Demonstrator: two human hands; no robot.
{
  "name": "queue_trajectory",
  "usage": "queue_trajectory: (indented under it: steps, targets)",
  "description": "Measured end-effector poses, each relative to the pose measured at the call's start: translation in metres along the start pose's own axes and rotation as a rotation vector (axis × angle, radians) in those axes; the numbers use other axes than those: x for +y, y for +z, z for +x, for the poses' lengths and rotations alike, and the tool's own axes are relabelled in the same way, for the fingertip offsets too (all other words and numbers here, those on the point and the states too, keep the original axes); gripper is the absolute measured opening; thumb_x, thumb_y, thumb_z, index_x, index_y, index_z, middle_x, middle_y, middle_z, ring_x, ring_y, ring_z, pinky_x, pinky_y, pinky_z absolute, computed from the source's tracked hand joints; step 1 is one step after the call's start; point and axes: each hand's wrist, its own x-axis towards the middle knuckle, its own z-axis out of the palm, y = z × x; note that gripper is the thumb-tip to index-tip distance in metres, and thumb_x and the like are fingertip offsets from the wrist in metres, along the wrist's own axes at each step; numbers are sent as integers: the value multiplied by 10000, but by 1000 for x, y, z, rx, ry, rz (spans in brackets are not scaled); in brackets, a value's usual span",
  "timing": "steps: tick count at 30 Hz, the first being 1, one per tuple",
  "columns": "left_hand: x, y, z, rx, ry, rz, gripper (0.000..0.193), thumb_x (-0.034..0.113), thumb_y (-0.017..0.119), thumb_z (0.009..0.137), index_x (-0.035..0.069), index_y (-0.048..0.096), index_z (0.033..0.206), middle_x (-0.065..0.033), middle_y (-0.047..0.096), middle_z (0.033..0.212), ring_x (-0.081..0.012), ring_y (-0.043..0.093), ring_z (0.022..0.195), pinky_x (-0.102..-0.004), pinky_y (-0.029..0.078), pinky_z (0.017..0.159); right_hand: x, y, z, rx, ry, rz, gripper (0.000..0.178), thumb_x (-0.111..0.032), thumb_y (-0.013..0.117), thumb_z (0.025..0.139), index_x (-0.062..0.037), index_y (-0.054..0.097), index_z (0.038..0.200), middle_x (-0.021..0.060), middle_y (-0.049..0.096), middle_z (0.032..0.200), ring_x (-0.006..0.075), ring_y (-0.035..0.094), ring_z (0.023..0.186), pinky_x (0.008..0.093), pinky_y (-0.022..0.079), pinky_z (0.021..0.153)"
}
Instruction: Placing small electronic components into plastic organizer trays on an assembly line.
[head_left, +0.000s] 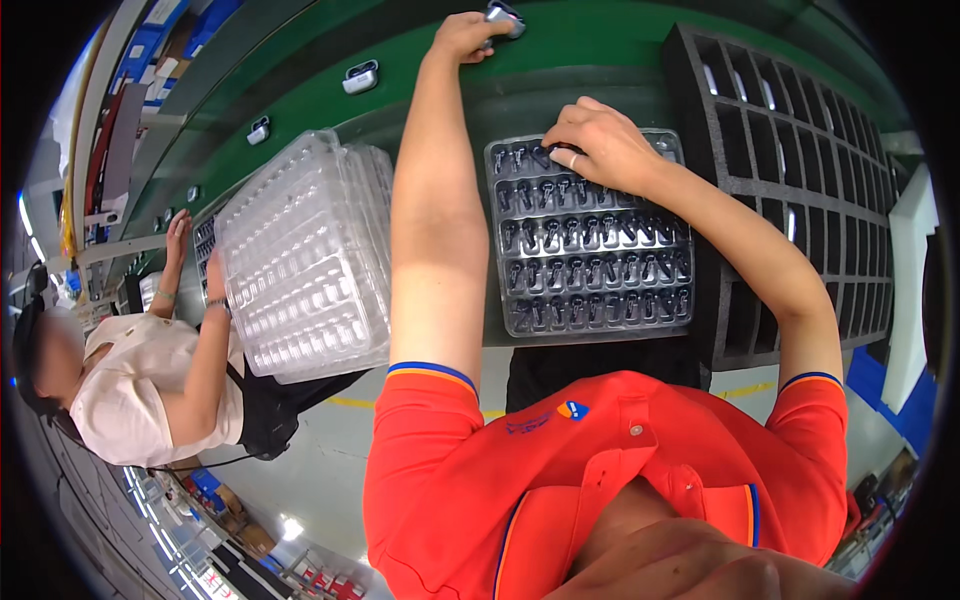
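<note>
1. Your left hand (470, 38) is curled round a silvery case (508, 25) on the far side of the green desk (600, 45); grip its sides steadily.
2. Your right hand (600, 145) bends low, fingers gathered over the clear tray's (598, 332) far row; whether it grips anything, you cannot tell here.
3. Lift straight up, sparing neighbouring black earbuds (572, 234).
4. Carry your forearm above the nearer rows.

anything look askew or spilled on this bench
The stack of clear trays looks askew: its edges don't line up, and it sits at an angle beside the squarer filled tray. I see no spill or damage, though the right hand hides part of the filled tray's top row.
</note>
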Motion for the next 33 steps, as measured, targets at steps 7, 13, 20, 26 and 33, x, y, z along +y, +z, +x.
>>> queue_trajectory:
  steps: [7,13,20,26,33]
  targets:
    - [18,-28,-46,304,-84,-64,329,130,692,873,22,658,1183,-76,654,921,-150,657,726,-278,622,606,2,-16,-5,-16,133,96,221,-98,699,818,-88,658,1035,52,639,916,247,593,930,387,493,844]
    - [90,44,-186,244,389,-538,534,68,719,770,-32,522,1256,-141,673,1023,-161,639,645,-264,528,499,1,-76,-5,337,226,448,356,-194,702,911,-86,627,1242,16,612,1010,96,563,843,241,475,737]
    - [104,113,-247,2,500,-679,349,28,739,805,-17,583,1114,-86,673,1005,-100,636,868,-230,520,724,-8,-93,-47,208,422,925,272,-284,639,957,-43,620,1082,29,652,966,84,619,829,237,529,718]
    - [95,128,-250,-9,450,-797,389,-18,685,859,-8,497,1199,-92,631,1073,-124,646,920,-248,542,760,-14,-90,-54,388,493,916,283,-278,632,959,-78,638,1159,-5,633,940,74,586,806,217,479,687]
    - [100,132,-244,113,563,-544,358,-42,685,856,-19,503,1163,-96,639,1032,-126,658,912,-251,548,768,-14,-101,-51,506,76,250,171,-155,760,842,-48,704,963,0,564,899,83,492,748,223,394,662]
